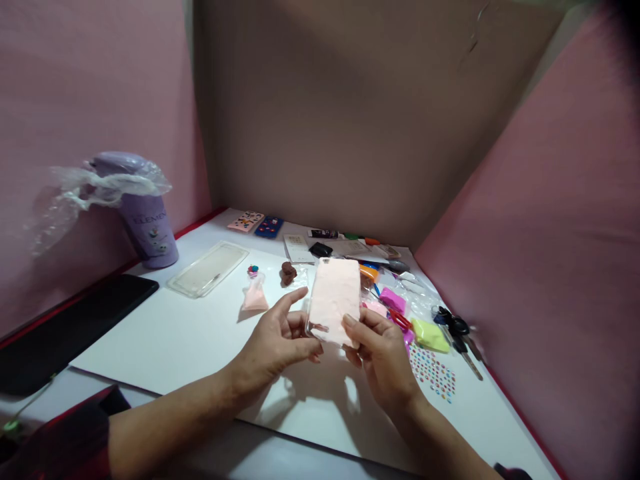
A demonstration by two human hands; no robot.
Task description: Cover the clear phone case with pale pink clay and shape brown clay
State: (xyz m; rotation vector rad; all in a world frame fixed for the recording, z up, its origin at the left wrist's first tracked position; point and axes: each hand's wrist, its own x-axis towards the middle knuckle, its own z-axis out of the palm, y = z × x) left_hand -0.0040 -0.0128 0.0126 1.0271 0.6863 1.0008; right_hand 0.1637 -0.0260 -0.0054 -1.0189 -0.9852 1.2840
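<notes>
Case (319, 327) held up over the desk (190, 347) in both hands, near the front middle, tilted toward the viewer. Pale pink clay (336, 287) covers most of its back; a bare see-through patch shows at the lower left corner, and the camera cutout is open at top left.

Right hand (387, 357): thumb on the clay near the lower right, fingers behind, pinching the case. Left hand (277, 340): thumb and index wide apart, other fingers at the case's lower left edge; can't tell if they grip.

Step in hand looks like spreading and smoothing the clay. Next move seems to call for light thumb pressure toward the bare corner, left hand backing the edge. Too hard a push could thin or tear the layer.

Nearby: bag of pink clay (255, 298) and brown lump (288, 274) beyond the left hand; yellow pack (430, 335), gems (434, 373) and scissors (454, 325) to the right.
</notes>
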